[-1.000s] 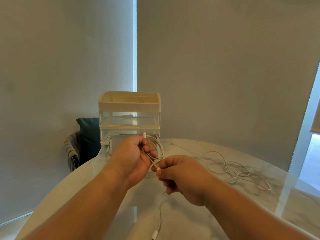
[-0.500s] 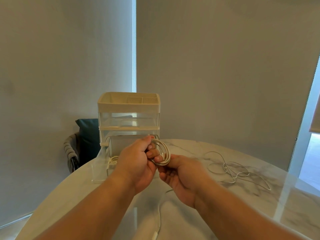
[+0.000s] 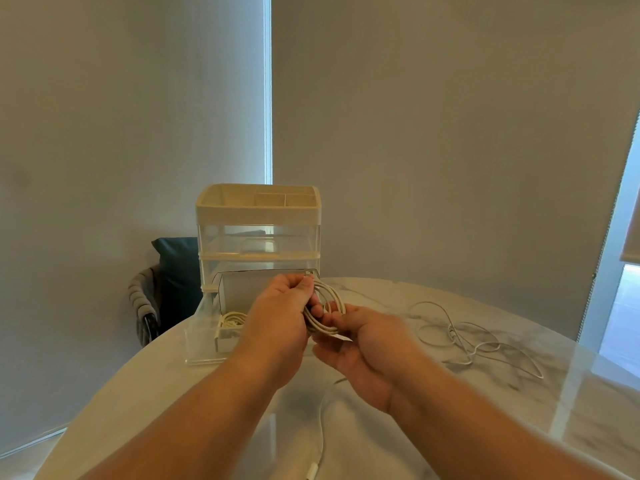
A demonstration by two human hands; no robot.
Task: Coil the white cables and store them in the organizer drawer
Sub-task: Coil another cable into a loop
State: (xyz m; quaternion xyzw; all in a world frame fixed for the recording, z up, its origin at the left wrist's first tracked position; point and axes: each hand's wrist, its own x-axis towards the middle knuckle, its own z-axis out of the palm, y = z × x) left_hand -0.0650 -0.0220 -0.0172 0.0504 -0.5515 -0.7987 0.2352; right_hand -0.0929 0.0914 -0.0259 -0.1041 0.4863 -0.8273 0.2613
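soft, dim daylight, wide-angle view
light enters through the narrow gap (image 3: 267,98) between the blinds (image 3: 450,133) and from the bright window (image 3: 620,306) at the right edge; the marble table (image 3: 585,386) carries a pale glare there. straight lines bow near the frame edges. the right hand (image 3: 377,348) is slightly smeared, and detail is soft overall.

No writing, brand, number or sign can be read: none is made out on the organizer (image 3: 258,209), the coiled cable (image 3: 325,310) or the marble table (image 3: 450,427).
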